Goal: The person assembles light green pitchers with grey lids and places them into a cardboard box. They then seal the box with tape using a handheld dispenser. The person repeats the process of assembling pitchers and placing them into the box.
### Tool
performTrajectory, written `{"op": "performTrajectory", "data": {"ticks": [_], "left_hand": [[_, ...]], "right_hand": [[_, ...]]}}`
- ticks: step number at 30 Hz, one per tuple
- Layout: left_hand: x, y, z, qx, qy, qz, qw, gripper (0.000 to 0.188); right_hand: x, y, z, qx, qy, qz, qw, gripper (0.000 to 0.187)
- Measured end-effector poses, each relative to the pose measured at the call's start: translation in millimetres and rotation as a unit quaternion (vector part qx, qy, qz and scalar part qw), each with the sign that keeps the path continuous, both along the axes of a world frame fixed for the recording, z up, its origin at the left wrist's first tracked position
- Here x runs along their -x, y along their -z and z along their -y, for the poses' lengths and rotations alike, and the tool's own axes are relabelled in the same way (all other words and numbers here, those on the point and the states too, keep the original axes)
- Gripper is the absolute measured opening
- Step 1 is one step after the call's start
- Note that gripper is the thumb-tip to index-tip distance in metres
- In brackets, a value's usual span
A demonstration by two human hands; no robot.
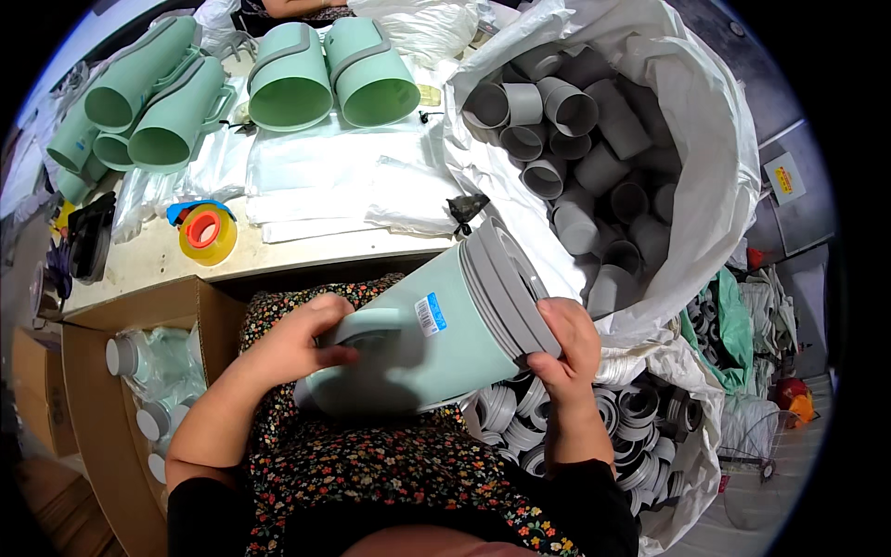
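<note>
A mint-green jug lies tilted over my lap, its grey ridged lid toward the upper right. My left hand is closed round the jug's handle. At the other end my right hand grips the rim of the lid, thumb on the near side and fingers over the top. The lid sits on the jug's mouth; I cannot tell how tightly. A blue and white label sticks to the jug's side.
Mint-green jugs without lids lie on the table, beside clear plastic bags and a tape roll. At right, one white sack holds grey cups, another grey lids. A cardboard box with wrapped pieces stands at left.
</note>
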State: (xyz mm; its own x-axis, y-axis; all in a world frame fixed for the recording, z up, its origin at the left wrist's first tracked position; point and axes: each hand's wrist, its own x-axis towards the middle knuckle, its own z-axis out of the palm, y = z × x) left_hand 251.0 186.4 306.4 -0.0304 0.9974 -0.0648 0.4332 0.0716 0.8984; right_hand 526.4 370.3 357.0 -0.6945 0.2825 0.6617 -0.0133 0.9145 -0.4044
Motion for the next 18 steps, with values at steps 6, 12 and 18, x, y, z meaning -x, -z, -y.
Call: {"op": "performTrajectory", "data": {"ticks": [6,12,18], "left_hand": [[21,0,2,0.089,0.039,0.069,0.993,0.029],[-18,12,4,-0.008,0.034,0.020,0.999,0.032],[-37,-16,26,0.122,0.070,0.070,0.988,0.035]], "right_hand": [[9,-9,1,-0.027,-0.045,0.010,0.999,0.050],[19,-8,-3,0.013,0.061,0.084,0.994,0.042],[33,-28,-6,0.090,0.014,0.107,0.990,0.043]]}}
